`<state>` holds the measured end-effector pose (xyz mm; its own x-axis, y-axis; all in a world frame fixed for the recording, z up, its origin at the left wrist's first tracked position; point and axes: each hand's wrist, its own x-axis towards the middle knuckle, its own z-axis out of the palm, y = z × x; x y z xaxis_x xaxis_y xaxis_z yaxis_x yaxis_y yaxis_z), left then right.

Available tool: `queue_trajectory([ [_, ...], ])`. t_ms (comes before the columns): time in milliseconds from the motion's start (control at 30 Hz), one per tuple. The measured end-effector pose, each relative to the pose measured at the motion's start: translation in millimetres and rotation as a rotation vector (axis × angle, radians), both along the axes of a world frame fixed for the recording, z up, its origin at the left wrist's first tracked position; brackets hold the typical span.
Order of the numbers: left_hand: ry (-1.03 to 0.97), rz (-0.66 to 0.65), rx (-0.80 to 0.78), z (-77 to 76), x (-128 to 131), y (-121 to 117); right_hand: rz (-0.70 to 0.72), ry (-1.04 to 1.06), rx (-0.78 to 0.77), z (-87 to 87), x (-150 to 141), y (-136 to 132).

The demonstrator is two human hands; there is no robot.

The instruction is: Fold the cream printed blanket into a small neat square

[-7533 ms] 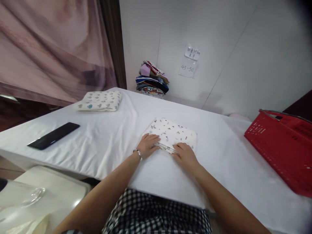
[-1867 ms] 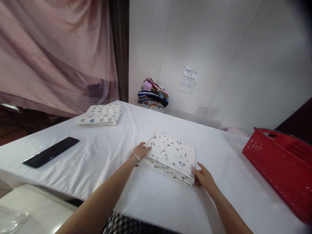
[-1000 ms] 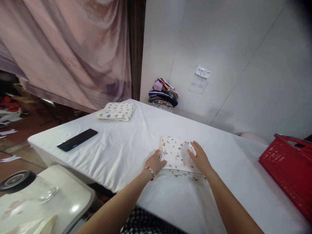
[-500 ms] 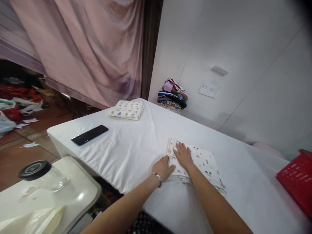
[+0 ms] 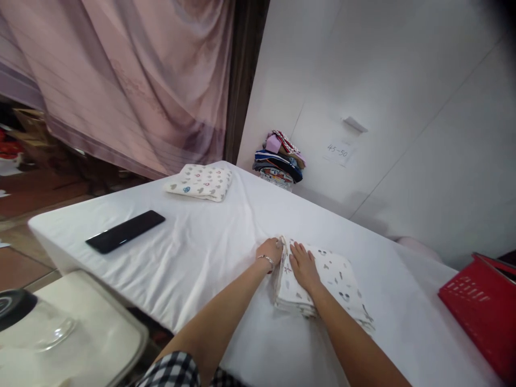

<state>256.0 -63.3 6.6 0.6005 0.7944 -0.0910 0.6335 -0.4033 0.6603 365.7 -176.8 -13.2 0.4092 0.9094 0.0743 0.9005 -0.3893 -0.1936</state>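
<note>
A folded white cloth [image 5: 334, 274] with a small grey and brown print lies on the white-covered table, its layers showing along the near edge. My right hand [image 5: 305, 267] rests flat on top of it, fingers stretched out and slightly apart. At the cloth's far left corner, my left hand [image 5: 271, 251], with a bracelet at the wrist, has its fingers curled round the edge; the fingertips are partly hidden. Farther back on the table is another folded white cloth [image 5: 201, 183] with a grey, red and blue print.
A black phone-like slab [image 5: 126, 231] lies on the table [image 5: 242, 226] at left. A red plastic basket [image 5: 479, 306] stands at right. Folded clothes [image 5: 279, 158] are stacked by the wall. Near left, a clear jar with a black lid [image 5: 16, 309] sits on a pale stand [image 5: 100, 322].
My left hand has moved away from me along the cloth's left edge and now curls round its far corner. My right hand stays flat on the cloth. The view has shifted slightly right.
</note>
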Motion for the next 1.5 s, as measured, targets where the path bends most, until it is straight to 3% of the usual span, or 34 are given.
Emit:
queue_trajectory([
  [533,-0.004,-0.045,0.098,-15.1,15,14,-0.012,-0.045,-0.027,3.1,-2,2],
  [867,-0.049,-0.030,0.096,-17.4,14,18,-0.035,-0.048,0.065,-1.1,-1,2],
  [1267,-0.068,0.006,0.108,-16.5,19,21,-0.048,-0.114,-0.041,5.1,-8,5],
  [1500,-0.098,-0.047,0.110,-17.6,20,22,-0.035,-0.108,-0.021,3.3,-6,4],
])
